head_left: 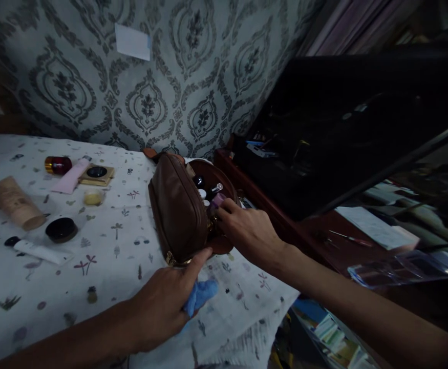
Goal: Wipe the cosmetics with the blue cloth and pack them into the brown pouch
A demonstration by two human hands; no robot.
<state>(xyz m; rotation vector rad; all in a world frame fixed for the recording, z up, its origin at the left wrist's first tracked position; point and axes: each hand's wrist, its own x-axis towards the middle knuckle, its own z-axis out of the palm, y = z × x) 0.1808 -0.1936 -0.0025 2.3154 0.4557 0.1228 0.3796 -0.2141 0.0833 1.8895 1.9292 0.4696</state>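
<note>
A brown leather pouch (pixel 177 205) stands open on the printed white sheet (pixel 104 246), with small bottles (pixel 204 192) showing inside. My right hand (pixel 247 230) reaches into its open side, fingers pinched on a small pale purple item (pixel 219 200). My left hand (pixel 166 302) rests on the sheet in front of the pouch. It clutches a blue cloth (pixel 203 294) while its thumb presses the pouch's lower edge near the zip.
Cosmetics lie at the left of the sheet: a beige tube (pixel 14 202), a white tube (pixel 39 251), a black round lid (pixel 61 229), a gold compact (pixel 96 174), a pink item (pixel 72 177), a red bottle (pixel 58 165). A dark wooden desk (pixel 323 225) stands right.
</note>
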